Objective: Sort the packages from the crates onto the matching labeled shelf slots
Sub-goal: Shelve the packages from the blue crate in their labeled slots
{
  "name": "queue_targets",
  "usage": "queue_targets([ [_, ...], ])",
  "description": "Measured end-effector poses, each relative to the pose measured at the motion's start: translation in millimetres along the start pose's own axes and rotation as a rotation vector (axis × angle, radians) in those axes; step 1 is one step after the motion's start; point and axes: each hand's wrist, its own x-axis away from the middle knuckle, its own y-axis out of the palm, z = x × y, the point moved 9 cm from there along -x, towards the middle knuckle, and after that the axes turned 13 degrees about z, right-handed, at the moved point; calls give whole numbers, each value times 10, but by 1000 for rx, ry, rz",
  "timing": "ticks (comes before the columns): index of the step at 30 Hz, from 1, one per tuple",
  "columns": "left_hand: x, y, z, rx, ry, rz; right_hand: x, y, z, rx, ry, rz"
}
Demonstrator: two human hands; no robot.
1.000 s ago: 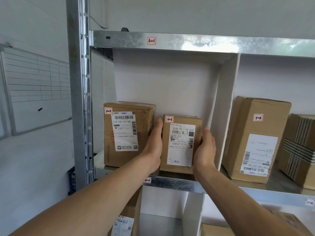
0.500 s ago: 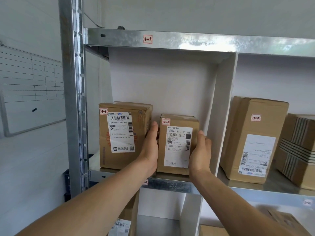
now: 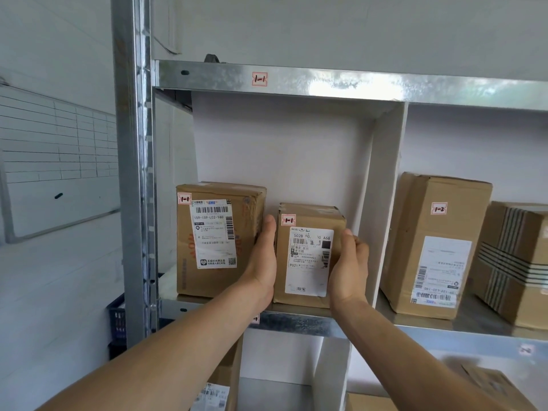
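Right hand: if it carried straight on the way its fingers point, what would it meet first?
The right hand would likely meet the slot's white back panel, passing between the small box and divider; depth unclear.

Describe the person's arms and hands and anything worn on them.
The left forearm and right forearm are bare to the frame's lower edge; no sleeve shows. The left grip and right grip are bare hands: no gloves, and no watch, bracelet or ring on the sides that show.
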Motion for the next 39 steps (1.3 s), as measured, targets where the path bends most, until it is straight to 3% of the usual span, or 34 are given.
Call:
queue_targets([
  [17, 652, -179, 212, -53, -80, -82, 398, -200, -247, -44, -38, 46],
  [27, 827, -516, 311, -69, -72, -110, 879, -283, -500, -8, -189, 89],
  [39, 1020, -1295, 678, -59, 55, 20, 1559, 247, -496, -15, -179, -33],
])
